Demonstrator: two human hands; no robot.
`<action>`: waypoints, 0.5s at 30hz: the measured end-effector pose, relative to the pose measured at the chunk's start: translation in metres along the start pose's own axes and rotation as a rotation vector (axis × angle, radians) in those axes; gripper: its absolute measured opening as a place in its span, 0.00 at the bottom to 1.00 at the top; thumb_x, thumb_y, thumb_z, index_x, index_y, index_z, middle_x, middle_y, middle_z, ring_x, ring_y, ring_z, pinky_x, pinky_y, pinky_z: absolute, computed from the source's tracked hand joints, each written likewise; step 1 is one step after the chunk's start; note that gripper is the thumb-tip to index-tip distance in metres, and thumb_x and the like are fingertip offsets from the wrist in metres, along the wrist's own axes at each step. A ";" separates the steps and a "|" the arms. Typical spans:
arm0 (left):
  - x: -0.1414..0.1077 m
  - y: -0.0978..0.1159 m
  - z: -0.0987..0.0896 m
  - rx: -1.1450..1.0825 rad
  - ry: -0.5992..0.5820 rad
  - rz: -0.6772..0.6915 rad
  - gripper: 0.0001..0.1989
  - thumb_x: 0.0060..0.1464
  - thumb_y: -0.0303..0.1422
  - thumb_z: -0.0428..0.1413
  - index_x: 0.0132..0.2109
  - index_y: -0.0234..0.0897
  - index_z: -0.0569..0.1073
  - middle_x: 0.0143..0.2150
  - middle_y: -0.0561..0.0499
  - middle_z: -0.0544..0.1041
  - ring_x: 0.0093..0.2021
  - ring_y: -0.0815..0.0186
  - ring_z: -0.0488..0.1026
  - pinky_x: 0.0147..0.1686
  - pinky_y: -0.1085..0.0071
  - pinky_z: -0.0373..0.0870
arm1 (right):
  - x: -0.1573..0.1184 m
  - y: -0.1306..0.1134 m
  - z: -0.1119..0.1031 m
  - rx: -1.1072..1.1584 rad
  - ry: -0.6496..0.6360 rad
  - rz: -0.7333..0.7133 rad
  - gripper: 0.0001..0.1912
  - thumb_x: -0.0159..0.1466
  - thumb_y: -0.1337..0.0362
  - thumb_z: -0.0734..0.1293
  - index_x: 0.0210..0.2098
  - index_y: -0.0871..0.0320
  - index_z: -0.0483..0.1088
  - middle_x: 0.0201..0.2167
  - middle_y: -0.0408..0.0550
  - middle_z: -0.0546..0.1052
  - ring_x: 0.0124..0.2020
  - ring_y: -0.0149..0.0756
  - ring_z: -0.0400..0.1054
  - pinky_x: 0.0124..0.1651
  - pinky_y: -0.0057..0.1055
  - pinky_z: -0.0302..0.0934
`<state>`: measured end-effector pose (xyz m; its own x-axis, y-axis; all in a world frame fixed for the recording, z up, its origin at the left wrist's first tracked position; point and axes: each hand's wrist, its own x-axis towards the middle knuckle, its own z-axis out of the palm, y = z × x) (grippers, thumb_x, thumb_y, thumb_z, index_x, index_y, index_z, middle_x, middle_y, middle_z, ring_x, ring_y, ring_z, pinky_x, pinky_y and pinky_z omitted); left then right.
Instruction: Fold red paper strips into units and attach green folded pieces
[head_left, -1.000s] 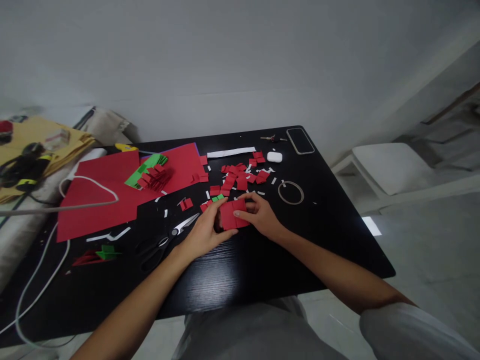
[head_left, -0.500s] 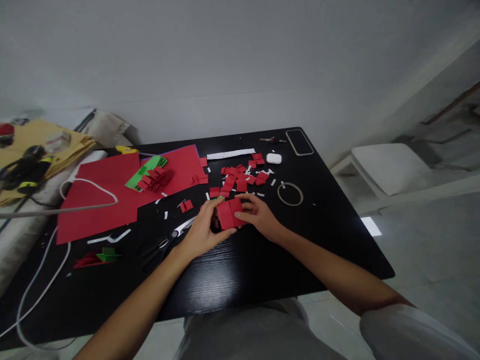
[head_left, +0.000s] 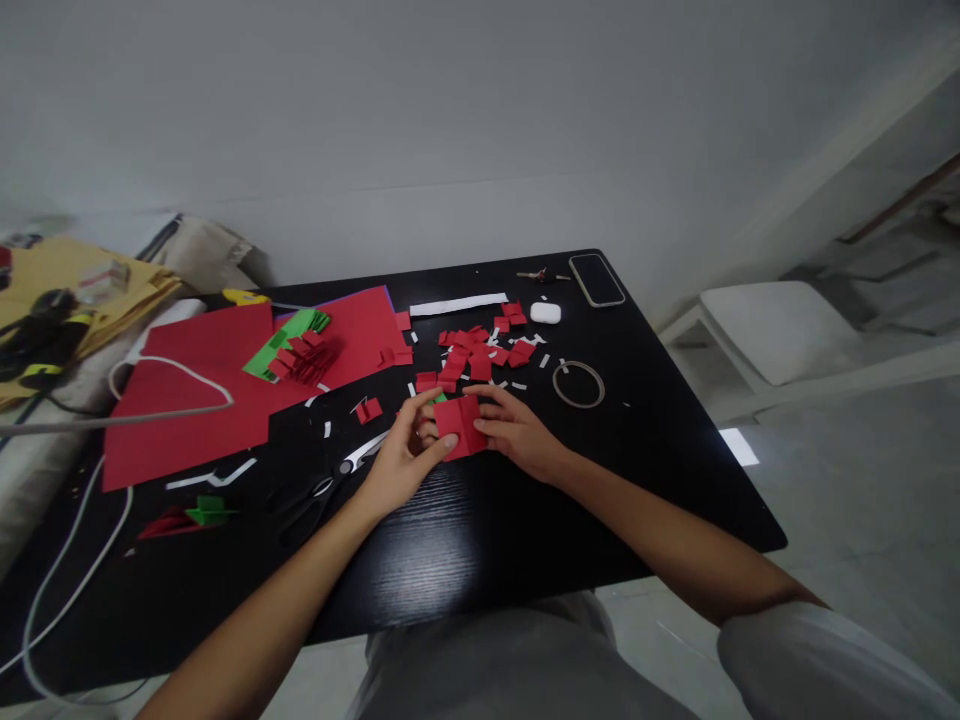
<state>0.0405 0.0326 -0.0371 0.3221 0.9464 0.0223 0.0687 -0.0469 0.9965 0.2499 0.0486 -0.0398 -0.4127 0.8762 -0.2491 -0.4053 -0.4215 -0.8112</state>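
A creased red paper piece [head_left: 460,424] is held between my two hands above the black table. My left hand [head_left: 405,450] grips its left side, thumb on the front and fingers behind. On its right side my right hand [head_left: 521,432] pinches the edge with thumb and fingers. A bit of green paper [head_left: 440,398] shows just behind it. Beyond my hands lies a pile of small folded red pieces [head_left: 469,350] among white paper scraps. Black-handled scissors [head_left: 346,467] rest beside my left hand, partly covered by it.
Large red sheets [head_left: 202,385] lie at the left, with a green and red folded paper stack [head_left: 300,350] on them. A white cable [head_left: 172,412] crosses them. A phone [head_left: 597,280], keys [head_left: 543,275], a white case [head_left: 545,313] and a ring-shaped coil [head_left: 578,384] lie right.
My left thumb has moved up from the paper's lower edge onto its front face. The red piece now shows a clearer fold and is tilted slightly differently. The view has shifted a little.
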 end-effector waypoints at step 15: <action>-0.003 -0.005 0.006 0.169 0.073 -0.014 0.12 0.62 0.42 0.62 0.43 0.39 0.71 0.36 0.53 0.72 0.33 0.68 0.71 0.35 0.70 0.69 | -0.005 0.001 0.005 -0.151 -0.057 -0.018 0.22 0.63 0.65 0.70 0.56 0.48 0.69 0.43 0.43 0.75 0.40 0.34 0.76 0.42 0.36 0.78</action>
<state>0.0451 0.0278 -0.0425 0.2514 0.9677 0.0208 0.2326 -0.0813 0.9692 0.2477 0.0426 -0.0364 -0.4534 0.8670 -0.2066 -0.2878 -0.3618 -0.8867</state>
